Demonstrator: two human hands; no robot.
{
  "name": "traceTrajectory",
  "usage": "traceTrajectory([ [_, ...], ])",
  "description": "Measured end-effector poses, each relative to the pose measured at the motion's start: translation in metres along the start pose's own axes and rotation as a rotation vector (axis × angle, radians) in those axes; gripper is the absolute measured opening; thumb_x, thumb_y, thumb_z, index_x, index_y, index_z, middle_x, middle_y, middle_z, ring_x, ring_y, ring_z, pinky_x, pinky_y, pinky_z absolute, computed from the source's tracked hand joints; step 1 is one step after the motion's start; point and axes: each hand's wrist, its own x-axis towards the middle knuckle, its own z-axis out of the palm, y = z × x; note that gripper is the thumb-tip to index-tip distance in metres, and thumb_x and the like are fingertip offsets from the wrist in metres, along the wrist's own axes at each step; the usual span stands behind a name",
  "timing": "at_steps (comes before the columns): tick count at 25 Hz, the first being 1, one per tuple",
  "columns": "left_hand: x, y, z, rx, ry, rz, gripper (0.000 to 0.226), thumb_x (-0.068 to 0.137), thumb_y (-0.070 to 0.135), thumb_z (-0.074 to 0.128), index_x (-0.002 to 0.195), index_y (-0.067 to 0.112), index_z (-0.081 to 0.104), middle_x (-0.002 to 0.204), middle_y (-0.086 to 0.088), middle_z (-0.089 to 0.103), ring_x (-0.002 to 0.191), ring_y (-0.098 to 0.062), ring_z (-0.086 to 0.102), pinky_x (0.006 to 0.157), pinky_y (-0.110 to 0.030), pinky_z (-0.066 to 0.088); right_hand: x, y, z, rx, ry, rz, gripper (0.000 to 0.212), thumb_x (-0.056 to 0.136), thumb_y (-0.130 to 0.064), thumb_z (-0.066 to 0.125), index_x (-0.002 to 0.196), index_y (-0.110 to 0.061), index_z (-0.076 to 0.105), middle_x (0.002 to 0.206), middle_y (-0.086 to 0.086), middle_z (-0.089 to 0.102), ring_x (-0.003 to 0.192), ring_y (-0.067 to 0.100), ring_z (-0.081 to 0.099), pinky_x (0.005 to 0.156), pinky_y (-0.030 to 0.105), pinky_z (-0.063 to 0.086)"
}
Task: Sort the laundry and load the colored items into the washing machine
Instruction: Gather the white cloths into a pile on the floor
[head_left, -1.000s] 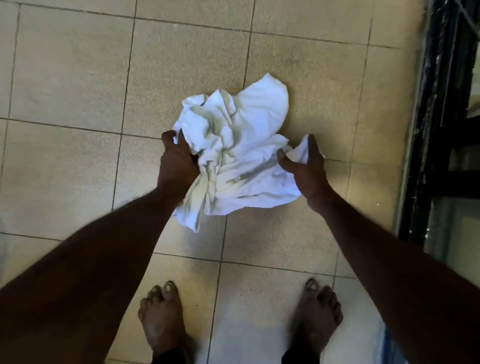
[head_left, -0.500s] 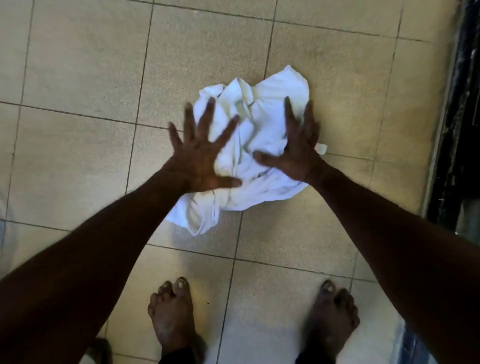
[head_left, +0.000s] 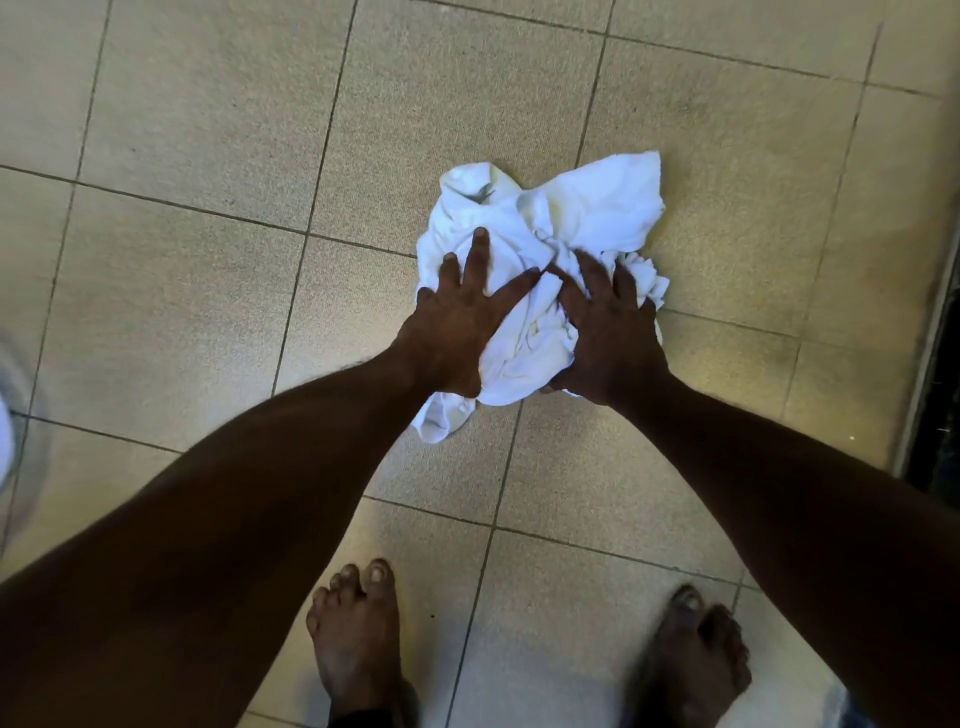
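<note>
Head view: left hand (head_left: 457, 332), right hand (head_left: 608, 338) flat, fingers spread, on white cloth (head_left: 587, 208)

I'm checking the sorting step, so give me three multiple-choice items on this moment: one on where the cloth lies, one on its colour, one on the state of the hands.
1. Where does the crumpled cloth lie?
A. in a basket
B. on the tiled floor
C. on a table

2. What colour is the cloth?
A. white
B. red
C. blue

3. How are the left hand and right hand?
A. both fists, off the cloth
B. one lifts the cloth
C. both on the cloth, left fingers spread

Answers: B, tiles surround it; A, plain white all over; C, both hands rest on the pile.
</note>
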Motion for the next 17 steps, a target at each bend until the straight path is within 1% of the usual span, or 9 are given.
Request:
traceTrajectory([
  [2, -0.001, 0.004, -0.006, 0.007, -0.014, -0.026, 0.125, 0.057, 0.039, 0.085, 0.156, 0.042, 0.008, 0.162, -0.028, 0.004, 0.128, -0.051, 0.040, 0.082, -0.055, 0.053, 0.001, -0.003, -0.003, 0.026, 0.052, 0.003, 0.102, 0.066, -0.051, 0.082, 0.153, -0.022, 0.037, 0.157, 0.009, 0.035, 0.140, 0.041, 0.036, 0.095, 0.060, 0.049],
  [3, -0.003, 0.006, -0.008, -0.001, -0.006, -0.035, 0.119, 0.059, 0.034, 0.084, 0.155, 0.042, 0.013, 0.160, -0.026, 0.013, 0.121, -0.046, 0.045, 0.079, -0.052, 0.054, 0.001, -0.005, -0.004, 0.048, 0.089, -0.005, 0.088, 0.071, -0.042, 0.079, 0.148, -0.018, 0.044, 0.150, 0.011, 0.042, 0.133, 0.041, 0.043, 0.090, 0.058, 0.052],
  [4, -0.007, 0.007, -0.011, -0.006, 0.011, -0.043, 0.112, 0.062, 0.032, 0.081, 0.154, 0.043, 0.017, 0.156, -0.022, 0.022, 0.114, -0.042, 0.049, 0.075, -0.048, 0.055, -0.001, -0.007, -0.005, 0.068, 0.120, -0.013, 0.080, 0.073, -0.035, 0.077, 0.144, -0.015, 0.048, 0.146, 0.012, 0.047, 0.126, 0.041, 0.047, 0.085, 0.056, 0.054],
  [6, -0.021, 0.009, -0.018, -0.017, 0.073, -0.053, 0.091, 0.073, 0.033, 0.068, 0.152, 0.044, 0.023, 0.148, -0.017, 0.034, 0.104, -0.037, 0.052, 0.068, -0.045, 0.056, -0.008, -0.014, -0.009, 0.077, 0.141, -0.013, 0.075, 0.072, -0.029, 0.077, 0.141, -0.014, 0.051, 0.142, 0.013, 0.051, 0.121, 0.041, 0.051, 0.083, 0.053, 0.054],
  [8, -0.040, 0.012, -0.024, 0.010, 0.141, -0.068, 0.075, 0.083, 0.035, 0.051, 0.153, 0.042, 0.025, 0.148, -0.019, 0.039, 0.101, -0.037, 0.054, 0.065, -0.043, 0.053, -0.021, -0.021, -0.016, 0.060, 0.179, -0.014, 0.072, 0.072, -0.028, 0.076, 0.140, -0.016, 0.053, 0.141, 0.012, 0.053, 0.118, 0.040, 0.054, 0.082, 0.052, 0.053],
  [9, -0.052, 0.012, -0.031, 0.043, 0.166, -0.079, 0.072, 0.087, 0.033, 0.048, 0.154, 0.041, 0.024, 0.151, -0.020, 0.039, 0.100, -0.037, 0.055, 0.065, -0.043, 0.053, -0.028, -0.027, -0.024, 0.050, 0.212, -0.022, 0.071, 0.073, -0.028, 0.075, 0.139, -0.016, 0.054, 0.140, 0.011, 0.054, 0.116, 0.039, 0.055, 0.081, 0.051, 0.053],
  [11, -0.075, 0.011, -0.054, 0.074, 0.201, -0.101, 0.073, 0.089, 0.030, 0.051, 0.155, 0.041, 0.023, 0.154, -0.021, 0.038, 0.102, -0.037, 0.057, 0.066, -0.043, 0.054, -0.041, -0.043, -0.048, 0.042, 0.301, -0.044, 0.065, 0.077, -0.030, 0.070, 0.140, -0.017, 0.055, 0.139, 0.011, 0.056, 0.114, 0.039, 0.057, 0.079, 0.049, 0.053],
  [13, -0.098, 0.009, -0.088, 0.061, 0.239, -0.127, 0.076, 0.086, 0.025, 0.055, 0.155, 0.040, 0.025, 0.154, -0.021, 0.039, 0.103, -0.037, 0.058, 0.066, -0.043, 0.054, -0.052, -0.059, -0.082, 0.036, 0.372, -0.068, 0.061, 0.083, -0.032, 0.064, 0.141, -0.018, 0.054, 0.137, 0.010, 0.058, 0.113, 0.039, 0.058, 0.076, 0.048, 0.052],
  [17, -0.144, 0.009, -0.166, 0.003, 0.278, -0.165, 0.076, 0.087, 0.020, 0.054, 0.155, 0.039, 0.026, 0.155, -0.023, 0.038, 0.107, -0.040, 0.057, 0.073, -0.048, 0.055, -0.076, -0.089, -0.158, 0.026, 0.421, -0.100, 0.061, 0.082, -0.034, 0.062, 0.141, -0.018, 0.055, 0.137, 0.009, 0.059, 0.116, 0.040, 0.059, 0.079, 0.048, 0.052],
])
